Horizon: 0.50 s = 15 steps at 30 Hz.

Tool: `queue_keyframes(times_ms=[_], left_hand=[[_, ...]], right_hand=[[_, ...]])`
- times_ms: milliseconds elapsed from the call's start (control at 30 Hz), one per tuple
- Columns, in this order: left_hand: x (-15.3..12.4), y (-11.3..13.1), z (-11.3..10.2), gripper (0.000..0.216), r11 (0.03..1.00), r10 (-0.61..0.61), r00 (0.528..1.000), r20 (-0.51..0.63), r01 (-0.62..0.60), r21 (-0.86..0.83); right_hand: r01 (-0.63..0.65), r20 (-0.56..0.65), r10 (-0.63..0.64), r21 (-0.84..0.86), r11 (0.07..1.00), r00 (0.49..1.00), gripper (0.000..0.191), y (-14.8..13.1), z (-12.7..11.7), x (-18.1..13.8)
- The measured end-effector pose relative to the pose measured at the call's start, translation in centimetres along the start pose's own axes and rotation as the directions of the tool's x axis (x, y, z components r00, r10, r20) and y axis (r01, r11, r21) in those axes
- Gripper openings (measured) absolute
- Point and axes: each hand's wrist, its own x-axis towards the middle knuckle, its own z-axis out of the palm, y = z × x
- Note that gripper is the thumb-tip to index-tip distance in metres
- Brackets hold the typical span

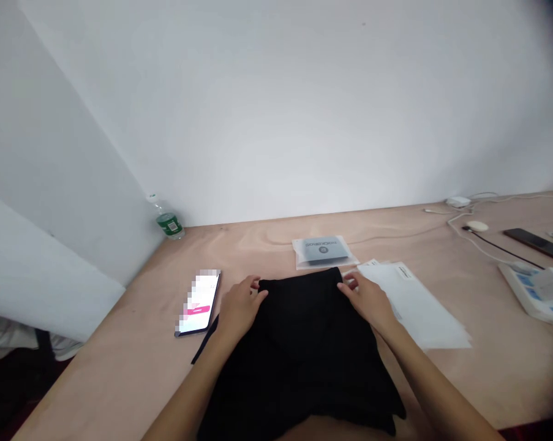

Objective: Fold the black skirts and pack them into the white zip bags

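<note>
A black garment [299, 343] lies spread on the table in front of me, its straight, narrower edge away from me and its wider part toward me. Its exact kind does not show. At the far left corner, my left hand [240, 306] is closed, the cloth edge between thumb and curled fingers. My right hand [367, 299] pinches the far right corner in the same way. A dark strip [206, 340] sticks out from under my left forearm, and I cannot tell whether it belongs to the garment.
Left of the garment lies a phone [200, 306] with a lit screen. A flat plastic packet [324, 251] lies beyond it; white plastic bags [423, 312] lie to the right. A water bottle [169, 223] stands by the wall. Far right: a power strip [528, 294], cables, a dark phone [540, 244].
</note>
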Motion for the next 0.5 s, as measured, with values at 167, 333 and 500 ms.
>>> queue_keyframes(times_ms=[167, 333, 500], left_hand=[[-4.7, -0.8, -2.5, 0.026, 0.994, 0.102, 0.986, 0.13, -0.106, 0.027], [-6.4, -0.9, -3.2, 0.023, 0.991, 0.109, 0.981, 0.159, -0.119, 0.058], [-11.2, -3.6, -4.1, 0.02, 0.976, 0.187, 0.963, 0.193, -0.205, 0.073]], right_hand=[[0.031, 0.139, -0.037, 0.045, 0.998, 0.99, 0.03, 2.4, -1.3, -3.6], [0.068, 0.19, -0.09, 0.117, 0.991, 0.978, 0.022, 2.5, -2.8, -4.8], [0.235, 0.412, -0.381, 0.362, 0.902, 0.828, 0.016, 3.8, -5.8, -8.6]])
